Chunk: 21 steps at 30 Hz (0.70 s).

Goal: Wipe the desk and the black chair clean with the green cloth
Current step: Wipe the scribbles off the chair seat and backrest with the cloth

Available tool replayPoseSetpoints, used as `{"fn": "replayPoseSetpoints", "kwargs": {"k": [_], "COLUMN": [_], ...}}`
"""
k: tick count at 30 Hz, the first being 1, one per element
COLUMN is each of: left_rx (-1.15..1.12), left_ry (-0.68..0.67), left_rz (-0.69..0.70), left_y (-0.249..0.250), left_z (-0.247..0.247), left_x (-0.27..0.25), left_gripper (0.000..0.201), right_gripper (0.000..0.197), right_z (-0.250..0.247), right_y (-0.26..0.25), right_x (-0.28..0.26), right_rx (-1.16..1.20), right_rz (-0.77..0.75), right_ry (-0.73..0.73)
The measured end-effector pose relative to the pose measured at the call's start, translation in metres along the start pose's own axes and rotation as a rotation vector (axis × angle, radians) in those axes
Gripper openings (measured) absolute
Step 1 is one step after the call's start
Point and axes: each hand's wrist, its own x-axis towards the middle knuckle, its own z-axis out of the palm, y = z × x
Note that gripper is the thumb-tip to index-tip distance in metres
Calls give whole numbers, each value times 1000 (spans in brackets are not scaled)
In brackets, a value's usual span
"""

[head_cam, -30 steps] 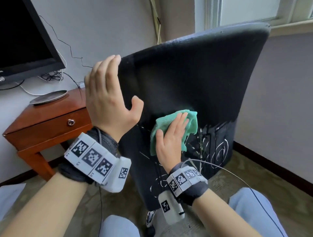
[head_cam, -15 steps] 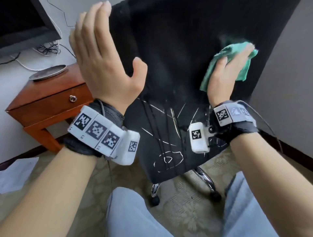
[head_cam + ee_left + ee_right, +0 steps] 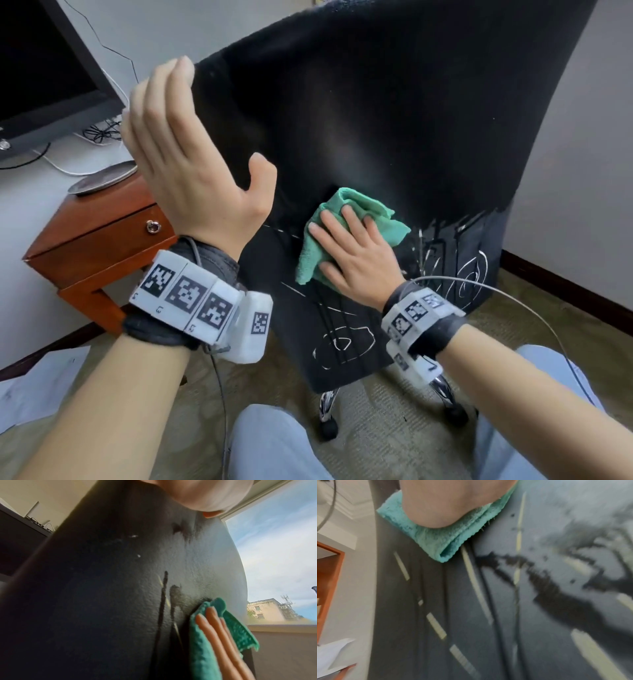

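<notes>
A person's left hand (image 3: 191,171) is raised flat against the left edge of the black chair (image 3: 394,113), fingers straight and pressed together, thumb apart. To its right, the right hand (image 3: 356,257) presses the green cloth (image 3: 356,209) onto the chair back, fingers straight and slightly spread. The bunched cloth's long axis slants from below the thumb to up past the fingertips. Only the left wrist view shows a window (image 3: 274,547); only the right wrist view shows the cloth's folded corner beneath the palm.
</notes>
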Motion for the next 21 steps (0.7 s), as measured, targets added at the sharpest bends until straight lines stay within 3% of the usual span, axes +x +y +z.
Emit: {"fn": "replayPoseSetpoints", "kwargs": {"k": [2, 4, 8, 11, 15, 17, 18, 21], "left_rx": [10, 3, 16, 57, 78, 75, 69, 59], "left_ry": [-30, -51, -60, -40, -16, -25, -35, -55], "left_rz": [21, 26, 46, 34, 35, 42, 50, 111], "left_y": [-2, -5, -6, -3, 0, -1, -3, -9], "left_z": [-4, -5, -7, -1, 3, 1, -1, -5], "left_x": [0, -1, -1, -2, -3, -3, -3, -2], "left_gripper": [76, 76, 77, 80, 79, 80, 81, 78], "right_gripper": [60, 64, 68, 66, 69, 70, 70, 59], "right_z": [-10, -21, -42, -42, -35, -33, -32, -31], "right_y": [23, 45, 85, 80, 37, 12, 1, -3], "right_x": [10, 17, 23, 23, 33, 35, 33, 32], "right_rx": [-18, -35, 131, 377, 563, 518, 448, 86], "right_rz": [-16, 83, 549, 811, 964, 829, 677, 25], "right_ry": [34, 108, 200, 277, 298, 254, 211, 55]}}
